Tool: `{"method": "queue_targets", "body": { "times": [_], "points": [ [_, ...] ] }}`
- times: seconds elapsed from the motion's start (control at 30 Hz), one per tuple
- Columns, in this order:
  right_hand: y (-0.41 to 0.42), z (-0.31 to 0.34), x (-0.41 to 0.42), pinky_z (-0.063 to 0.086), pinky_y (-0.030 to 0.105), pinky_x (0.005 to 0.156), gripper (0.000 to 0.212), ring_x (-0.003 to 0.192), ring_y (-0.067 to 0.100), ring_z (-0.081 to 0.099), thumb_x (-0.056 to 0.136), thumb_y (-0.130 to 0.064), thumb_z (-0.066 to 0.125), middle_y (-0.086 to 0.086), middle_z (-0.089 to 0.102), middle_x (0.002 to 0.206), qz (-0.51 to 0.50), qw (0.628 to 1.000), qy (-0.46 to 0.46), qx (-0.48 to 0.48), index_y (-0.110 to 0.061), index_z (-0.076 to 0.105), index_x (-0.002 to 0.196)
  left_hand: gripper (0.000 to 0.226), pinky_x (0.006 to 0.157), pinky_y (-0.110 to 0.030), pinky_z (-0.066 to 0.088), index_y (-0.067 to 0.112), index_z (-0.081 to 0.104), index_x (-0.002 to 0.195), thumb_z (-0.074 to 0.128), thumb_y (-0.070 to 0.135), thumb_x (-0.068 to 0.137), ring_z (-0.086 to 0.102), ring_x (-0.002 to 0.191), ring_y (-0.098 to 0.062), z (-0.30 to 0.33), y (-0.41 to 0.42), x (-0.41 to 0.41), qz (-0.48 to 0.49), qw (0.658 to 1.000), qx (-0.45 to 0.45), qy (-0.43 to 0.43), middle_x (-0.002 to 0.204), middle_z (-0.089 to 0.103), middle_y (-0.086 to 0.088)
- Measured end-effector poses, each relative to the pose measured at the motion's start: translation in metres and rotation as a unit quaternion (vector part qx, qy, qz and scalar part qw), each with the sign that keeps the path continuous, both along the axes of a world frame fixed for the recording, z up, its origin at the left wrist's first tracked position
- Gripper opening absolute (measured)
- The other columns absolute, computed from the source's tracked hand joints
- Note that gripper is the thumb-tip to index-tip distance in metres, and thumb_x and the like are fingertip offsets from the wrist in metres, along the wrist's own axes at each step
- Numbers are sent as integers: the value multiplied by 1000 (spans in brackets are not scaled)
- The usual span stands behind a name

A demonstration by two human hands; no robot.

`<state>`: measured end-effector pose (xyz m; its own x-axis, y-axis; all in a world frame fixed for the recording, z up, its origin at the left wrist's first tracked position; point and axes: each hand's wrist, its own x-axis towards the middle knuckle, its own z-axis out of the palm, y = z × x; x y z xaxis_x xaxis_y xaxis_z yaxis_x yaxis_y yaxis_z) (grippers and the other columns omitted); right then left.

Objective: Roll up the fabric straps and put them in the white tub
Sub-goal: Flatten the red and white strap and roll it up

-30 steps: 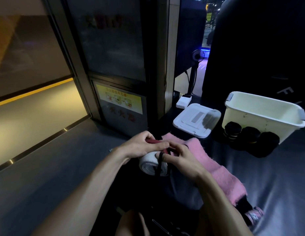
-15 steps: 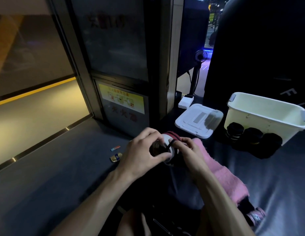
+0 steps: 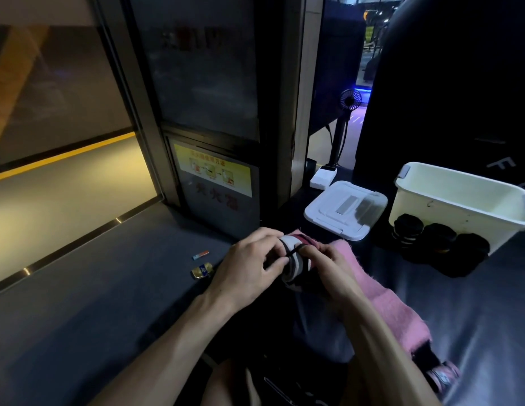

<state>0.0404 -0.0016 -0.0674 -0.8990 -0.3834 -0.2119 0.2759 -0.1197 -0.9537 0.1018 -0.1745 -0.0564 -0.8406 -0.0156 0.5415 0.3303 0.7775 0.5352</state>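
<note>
Two hands share one grip: the left hand curls round the rolled strap, while the right hand pinches a thin dark band across it, probably to keep the coil from springing loose. That roll sits well left of the tub, over a pink cloth. Three dark rolls lie just before the tub.

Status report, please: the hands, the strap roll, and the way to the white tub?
Left hand and right hand both grip strap roll. Roll not yet in white tub. Three dark rolls sit against tub's front; nothing else between.
</note>
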Motion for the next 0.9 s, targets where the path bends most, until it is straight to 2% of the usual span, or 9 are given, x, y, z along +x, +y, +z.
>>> {"method": "queue_targets", "body": {
  "times": [0.1, 0.17, 0.27, 0.4, 0.53, 0.63, 0.73, 0.8, 0.9],
  "points": [
    [-2, 4, 2, 61, 58, 75, 31, 84, 32, 72, 90, -19, 70, 28, 68, 106, 3, 1000, -24, -6, -1, 65, 115, 15, 83, -18, 51, 22, 61, 85, 74, 14, 86, 65, 101, 0, 3, -4, -2, 7, 1000, 13, 8, 111, 71, 12],
    [-3, 4, 4, 61, 50, 68, 32, 84, 30, 74, 90, -19, 71, 25, 69, 114, 3, 999, -33, -14, -6, 65, 118, 15, 80, -27, 57, 23, 60, 84, 73, 16, 86, 69, 96, -1, 4, -7, -4, 12, 999, 43, 4, 105, 75, 9],
    [-2, 6, 5, 61, 52, 70, 23, 87, 27, 74, 89, -19, 75, 17, 73, 111, 27, 998, -45, -32, -16, 71, 111, 9, 67, -36, 59, 25, 60, 85, 69, 28, 85, 72, 77, -9, 7, -13, -4, 23, 996, 89, -11, 88, 76, 8],
    [-2, 5, 7, 57, 42, 61, 47, 89, 28, 70, 83, -32, 81, 19, 69, 112, 62, 996, -41, -57, -11, 67, 123, 15, 56, -33, 53, 21, 61, 74, 73, 21, 83, 65, 59, -11, 14, -19, -9, 57, 988, 142, -12, 68, 69, 6],
    [-4, 6, 12, 58, 51, 71, 31, 86, 33, 71, 96, -36, 67, 16, 72, 103, 88, 995, -17, -32, -18, 68, 121, 22, 51, -42, 56, 11, 63, 69, 76, 0, 84, 65, 49, -19, 13, -25, -18, 54, 963, 253, -79, 67, 71, -10],
    [-8, 5, 17, 58, 48, 72, 31, 83, 34, 68, 99, -46, 60, 13, 73, 102, 112, 993, -16, 22, -28, 64, 123, 24, 51, -36, 55, 7, 63, 67, 77, -6, 82, 64, 48, -20, 8, -25, -19, 63, 943, 305, -119, 68, 71, -17],
    [-8, 3, 17, 59, 37, 69, 37, 87, 24, 74, 89, -49, 73, 4, 76, 106, 92, 991, 71, 73, -31, 64, 121, 22, 51, -26, 55, 4, 65, 68, 77, -8, 82, 65, 56, -16, 8, -23, -18, 56, 919, 359, -154, 72, 71, -20],
    [-7, 2, 15, 63, 40, 74, 41, 93, 20, 75, 81, -41, 82, 1, 76, 105, 55, 989, 106, 90, -31, 66, 117, 23, 51, -22, 55, 4, 64, 68, 75, -10, 82, 66, 58, -14, 10, -21, -19, 50, 905, 386, -172, 78, 70, -25],
    [-6, 3, 12, 62, 34, 77, 40, 94, 13, 73, 74, -30, 80, -3, 76, 100, 37, 988, 124, 90, -31, 68, 112, 26, 48, -21, 54, 3, 61, 68, 71, -15, 82, 64, 55, -12, 12, -18, -20, 40, 885, 425, -187, 80, 70, -21]
  ]
}}
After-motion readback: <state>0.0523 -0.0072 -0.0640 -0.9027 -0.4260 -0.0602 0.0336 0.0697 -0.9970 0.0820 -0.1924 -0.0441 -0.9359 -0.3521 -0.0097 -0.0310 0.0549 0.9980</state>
